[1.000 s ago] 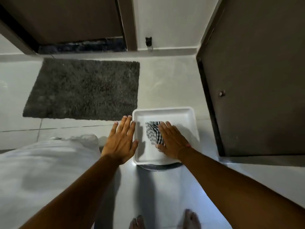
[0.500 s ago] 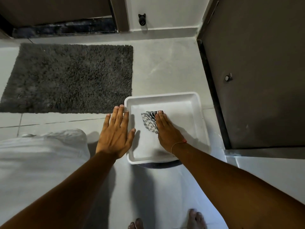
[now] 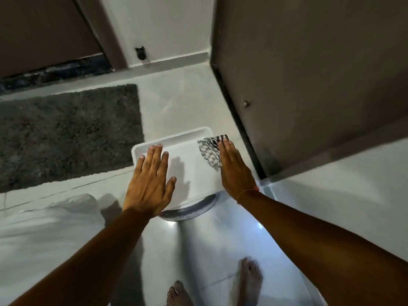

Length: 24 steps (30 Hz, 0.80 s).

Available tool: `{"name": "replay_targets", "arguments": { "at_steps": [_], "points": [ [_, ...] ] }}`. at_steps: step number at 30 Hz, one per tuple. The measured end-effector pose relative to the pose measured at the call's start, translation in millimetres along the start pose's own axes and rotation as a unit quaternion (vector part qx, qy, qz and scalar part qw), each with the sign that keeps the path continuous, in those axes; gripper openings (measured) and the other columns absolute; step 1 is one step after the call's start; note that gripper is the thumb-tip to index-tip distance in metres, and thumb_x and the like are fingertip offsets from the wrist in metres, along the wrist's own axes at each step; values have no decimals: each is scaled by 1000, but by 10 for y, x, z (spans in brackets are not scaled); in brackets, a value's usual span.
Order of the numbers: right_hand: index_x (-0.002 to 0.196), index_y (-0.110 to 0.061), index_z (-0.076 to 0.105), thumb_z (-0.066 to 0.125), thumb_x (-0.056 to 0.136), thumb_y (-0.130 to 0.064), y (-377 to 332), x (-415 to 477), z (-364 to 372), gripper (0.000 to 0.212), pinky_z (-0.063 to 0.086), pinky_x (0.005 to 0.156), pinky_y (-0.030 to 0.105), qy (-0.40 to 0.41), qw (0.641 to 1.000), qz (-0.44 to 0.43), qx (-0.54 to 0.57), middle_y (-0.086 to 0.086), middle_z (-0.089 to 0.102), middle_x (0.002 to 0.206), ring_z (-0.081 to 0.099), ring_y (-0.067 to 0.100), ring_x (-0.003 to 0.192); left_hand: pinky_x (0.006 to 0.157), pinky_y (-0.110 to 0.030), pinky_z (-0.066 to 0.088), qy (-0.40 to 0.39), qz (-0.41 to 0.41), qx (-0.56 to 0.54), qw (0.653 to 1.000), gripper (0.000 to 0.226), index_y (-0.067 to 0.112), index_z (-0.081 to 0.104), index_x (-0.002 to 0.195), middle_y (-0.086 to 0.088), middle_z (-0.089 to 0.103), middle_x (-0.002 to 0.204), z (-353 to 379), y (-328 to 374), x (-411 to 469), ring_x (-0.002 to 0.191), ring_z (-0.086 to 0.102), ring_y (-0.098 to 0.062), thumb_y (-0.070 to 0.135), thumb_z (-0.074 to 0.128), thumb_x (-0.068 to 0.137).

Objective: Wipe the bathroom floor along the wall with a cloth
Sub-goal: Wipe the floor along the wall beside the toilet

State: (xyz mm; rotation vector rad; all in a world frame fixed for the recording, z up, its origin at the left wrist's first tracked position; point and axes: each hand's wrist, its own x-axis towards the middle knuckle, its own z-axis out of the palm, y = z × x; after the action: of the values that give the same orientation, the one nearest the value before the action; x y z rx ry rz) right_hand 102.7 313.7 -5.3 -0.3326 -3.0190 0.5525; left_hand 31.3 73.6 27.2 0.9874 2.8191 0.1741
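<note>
Left of the square white plastic tray [image 3: 194, 138], a shaggy dark grey mat [image 3: 66, 131] covers the pale floor; a brown door [image 3: 309, 74] stands close right. The left hand [image 3: 150, 182] lies flat, fingers spread, on the tray's left rim. The right hand [image 3: 236, 171], fingers extended, presses the black-and-white patterned cloth [image 3: 209, 151] at the tray's far right corner.

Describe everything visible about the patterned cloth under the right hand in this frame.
The cloth is a small, thin-looking rag printed in a black-and-white pattern, part stripes, part houndstooth-like. It lies crumpled and flattened at the far right corner of the white tray, one end lapping over the tray's rim. The right hand presses flat on it, fingers extended, covering its right side. The left hand rests apart on the tray's left side, not touching it.
</note>
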Motion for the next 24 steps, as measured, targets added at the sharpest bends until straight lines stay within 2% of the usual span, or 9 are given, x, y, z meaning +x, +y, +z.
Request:
{"name": "replay_targets", "arguments": {
  "at_steps": [3, 5, 9, 11, 13, 14, 17, 21, 24],
  "points": [
    [151, -3, 19, 46, 92, 7, 346, -746, -169, 66, 27, 118, 37, 21, 997, 69, 5, 16, 20, 160, 18, 28, 148, 124, -52, 15, -6, 69, -21, 997, 69, 1, 22, 155, -20, 13, 165, 45, 540, -173, 154, 11, -36, 40, 33, 99],
    [152, -5, 18, 47, 93, 4, 597, -1374, -150, 66, 24, 118, 30, 30, 993, 111, -9, 14, 19, 161, 18, 26, 148, 123, -52, 16, -9, 109, -50, 993, 68, 2, 22, 155, -19, 14, 166, 232, 896, -343, 154, 12, -36, 38, 35, 99],
    [153, -7, 13, 45, 90, 6, 1188, -2815, 278, 72, -1, 118, 17, 1, 979, 201, -32, 11, 15, 162, 14, 25, 150, 122, -47, 14, -54, 141, -64, 986, 68, 4, 24, 155, -18, 16, 165, 1013, 1537, -705, 153, 15, -34, 43, 32, 100],
    [152, -6, 17, 38, 89, 8, 1478, -3430, 628, 68, -1, 120, 20, -27, 969, 238, -61, 14, 16, 161, 16, 29, 149, 122, -43, 6, -74, 144, -61, 985, 69, 4, 24, 155, -17, 16, 165, 1530, 1736, -837, 153, 15, -33, 44, 31, 100],
    [148, -1, 28, 30, 88, 2, 1802, -3910, 1060, 60, 11, 120, 33, -45, 961, 260, -87, 19, 24, 158, 26, 36, 145, 122, -40, 3, -86, 160, -49, 982, 69, 4, 23, 155, -17, 16, 165, 2164, 1906, -920, 153, 16, -33, 45, 31, 99],
    [146, 0, 31, 28, 87, 0, 1947, -4081, 1282, 59, 14, 119, 37, -50, 955, 276, -93, 20, 29, 155, 30, 38, 143, 123, -41, 4, -94, 165, -45, 981, 70, 3, 24, 155, -17, 16, 165, 2491, 1965, -955, 153, 15, -34, 44, 31, 99],
    [146, 1, 28, 28, 84, 1, 2288, -4315, 1872, 61, 10, 118, 38, -62, 941, 313, -113, 26, 36, 151, 33, 40, 140, 124, -45, 14, -115, 166, -35, 979, 71, 3, 23, 155, -19, 17, 165, 3330, 2053, -988, 154, 13, -33, 43, 30, 97],
    [149, 1, 18, 23, 88, 1, 2677, -4283, 2513, 60, 14, 118, 43, -42, 937, 319, -136, 26, 26, 155, 28, 39, 143, 122, -48, 19, -126, 176, -27, 976, 74, 3, 20, 156, -19, 20, 164, 4151, 2075, -922, 152, 19, -35, 48, 23, 97],
    [150, -1, 13, 39, 87, 5, 2833, -4192, 2860, 68, 11, 119, 41, -3, 929, 346, -132, 19, 16, 158, 23, 34, 146, 123, -48, 20, -124, 177, -17, 976, 75, 1, 22, 155, -19, 20, 164, 4581, 2058, -803, 152, 20, -35, 50, 21, 98]
  ]
}}
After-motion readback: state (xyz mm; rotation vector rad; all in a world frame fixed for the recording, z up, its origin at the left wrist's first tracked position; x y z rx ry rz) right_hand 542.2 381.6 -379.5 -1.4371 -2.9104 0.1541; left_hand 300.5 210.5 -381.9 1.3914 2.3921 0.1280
